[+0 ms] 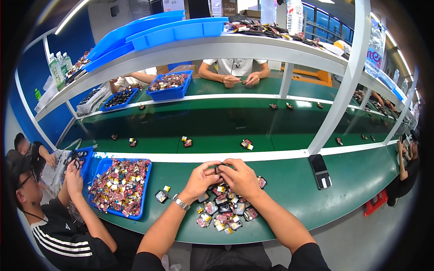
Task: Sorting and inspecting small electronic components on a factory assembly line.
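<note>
– By the nearest things, the black cloth sleeves (308,258), what is framed?
– A small, dark part (218,170), pinched by left hand (199,183) and right hand (241,179) above heaped black-and-pink modules (210,207); probably best steadied lightly.

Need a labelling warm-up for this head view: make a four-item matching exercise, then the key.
1. Black phone
2. Metal watch
3. Near blue tray
4. Small dark part

A. Heaped with red, white and yellow pieces
B. Between the fingers of the left hand and right hand
C. Lying on the green bench, right of both hands
D. Worn on the left wrist

Pairs: 1-C, 2-D, 3-A, 4-B
</note>
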A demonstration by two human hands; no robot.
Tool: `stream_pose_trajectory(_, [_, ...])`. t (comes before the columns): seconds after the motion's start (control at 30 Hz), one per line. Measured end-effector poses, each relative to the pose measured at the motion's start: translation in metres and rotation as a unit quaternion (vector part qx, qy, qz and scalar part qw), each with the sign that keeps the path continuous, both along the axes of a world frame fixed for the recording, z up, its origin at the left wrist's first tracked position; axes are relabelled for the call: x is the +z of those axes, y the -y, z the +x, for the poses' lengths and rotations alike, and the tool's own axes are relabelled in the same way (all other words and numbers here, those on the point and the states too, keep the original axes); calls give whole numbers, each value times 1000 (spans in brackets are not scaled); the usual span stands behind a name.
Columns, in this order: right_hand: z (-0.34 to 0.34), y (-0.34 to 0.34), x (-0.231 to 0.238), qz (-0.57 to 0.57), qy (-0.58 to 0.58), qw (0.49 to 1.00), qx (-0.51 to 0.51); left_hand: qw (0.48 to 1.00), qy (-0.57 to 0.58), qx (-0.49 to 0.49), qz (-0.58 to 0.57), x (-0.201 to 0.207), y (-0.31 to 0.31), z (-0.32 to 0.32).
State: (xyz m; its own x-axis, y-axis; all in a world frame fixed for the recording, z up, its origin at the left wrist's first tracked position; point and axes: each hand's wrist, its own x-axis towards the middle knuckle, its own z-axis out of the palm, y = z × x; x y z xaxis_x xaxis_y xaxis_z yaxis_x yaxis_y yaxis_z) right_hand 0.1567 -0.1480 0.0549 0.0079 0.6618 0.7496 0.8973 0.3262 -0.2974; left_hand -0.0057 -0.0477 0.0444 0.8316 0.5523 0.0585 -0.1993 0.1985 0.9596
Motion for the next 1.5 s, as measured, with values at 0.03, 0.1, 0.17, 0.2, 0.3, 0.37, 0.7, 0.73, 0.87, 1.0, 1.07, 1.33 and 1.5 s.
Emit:
stream_pose_trajectory(0.03, [1,-1,-1,0,-2,1000,-2,1000,0,2,5,-1,0,0])
stream_pose_trajectory(0.1, [2,-2,-4,15,1,1000,7,1000,2,7,9,-1,0,0])
stream_pose_trajectory(0.17, [1,-5,-6,21,-3,1000,7,1000,0,12,19,0,-3,-1])
stream_pose_trajectory(0.2, [0,-6,-8,22,-4,1000,9,1000,-5,17,26,0,-4,-2])
stream_pose_trajectory(0.3, [-1,-8,-12,25,3,1000,10,999,-16,20,42,-3,-7,-2])
stream_pose_trajectory(0.37, [2,-7,-10,26,-2,1000,9,999,-3,12,47,-2,-9,2])
stream_pose_trajectory(0.7, [1,0,-11,51,51,997,-4,998,-7,-5,62,-9,-6,4])
stream_pose_trajectory(0.73, [4,0,-10,44,59,997,4,998,-6,-12,66,-9,-7,5])
stream_pose_trajectory(0.87, [7,2,-3,16,36,999,38,997,0,-30,72,-3,-4,5])
stream_pose_trajectory(1.0, [11,6,0,-29,-7,997,71,997,-2,-38,72,-8,-1,7])
stream_pose_trajectory(1.07, [13,8,1,-46,-25,995,87,996,7,-51,78,-8,-1,6])
stream_pose_trajectory(1.33, [22,9,-1,-88,-30,991,98,994,1,-60,91,-10,-2,4])
stream_pose_trajectory(1.5, [17,10,-3,-116,-127,980,99,993,-4,-68,98,-7,-1,3])
